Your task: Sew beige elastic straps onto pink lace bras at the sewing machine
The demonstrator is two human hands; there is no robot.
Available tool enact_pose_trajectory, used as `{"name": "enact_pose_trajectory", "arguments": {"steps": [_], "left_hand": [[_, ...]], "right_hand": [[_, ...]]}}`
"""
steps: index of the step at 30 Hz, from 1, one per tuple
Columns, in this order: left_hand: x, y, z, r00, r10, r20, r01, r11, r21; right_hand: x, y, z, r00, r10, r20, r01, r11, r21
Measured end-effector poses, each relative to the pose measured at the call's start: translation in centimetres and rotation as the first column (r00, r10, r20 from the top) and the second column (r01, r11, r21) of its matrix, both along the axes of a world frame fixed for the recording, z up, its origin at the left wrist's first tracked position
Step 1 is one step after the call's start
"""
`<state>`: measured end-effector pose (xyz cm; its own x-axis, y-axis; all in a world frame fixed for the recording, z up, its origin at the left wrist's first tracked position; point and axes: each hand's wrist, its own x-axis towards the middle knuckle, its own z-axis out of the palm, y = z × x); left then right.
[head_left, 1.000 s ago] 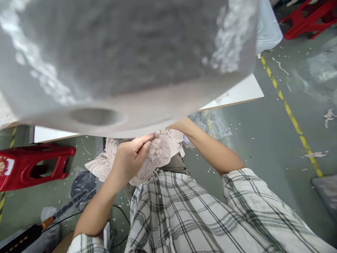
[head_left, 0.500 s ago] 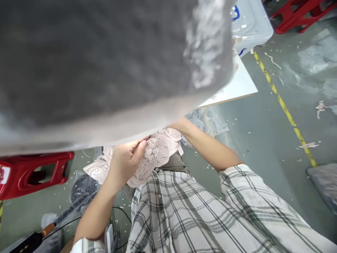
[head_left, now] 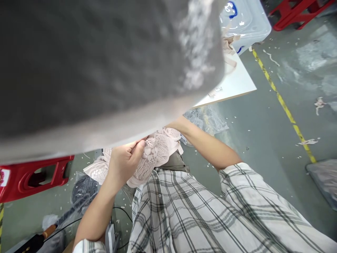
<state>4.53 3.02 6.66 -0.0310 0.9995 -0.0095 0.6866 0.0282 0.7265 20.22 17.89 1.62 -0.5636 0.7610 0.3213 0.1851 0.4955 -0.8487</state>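
Observation:
My left hand is closed on a piece of pale pink lace fabric held in front of my plaid shirt. The lace bunches around my fingers and hangs down to the left. My right forearm reaches up from the right, and my right hand is hidden behind a large blurred grey object that fills the top of the view. A white table top shows just past that grey object.
A red plastic stool stands on the green floor at the left, another at the top right. A clear plastic bin sits at the table's far end. A yellow floor line runs on the right. Clear bags lie under the table.
The view has shifted, so the grey object covers more of the frame and the plastic bin shows more. My left hand keeps its hold on the lace.

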Motion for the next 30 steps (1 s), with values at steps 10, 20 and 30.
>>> {"name": "enact_pose_trajectory", "arguments": {"steps": [10, 20, 30], "left_hand": [[-0.3, -0.6, -0.5, 0.977, -0.045, -0.210, 0.074, 0.989, 0.130], [-0.4, -1.3, -1.8, 0.929, 0.043, -0.367, 0.082, 0.945, 0.317], [0.5, -1.3, -2.1, 0.930, 0.017, -0.366, 0.115, 0.934, 0.337]], "right_hand": [[0.1, 0.1, 1.0, 0.995, 0.078, -0.063, -0.084, 0.990, -0.111], [-0.7, 0.1, -0.8, 0.979, -0.003, -0.204, -0.010, 0.998, -0.064], [-0.1, -0.2, -0.6, 0.986, -0.019, -0.168, 0.010, 0.999, -0.052]]}}
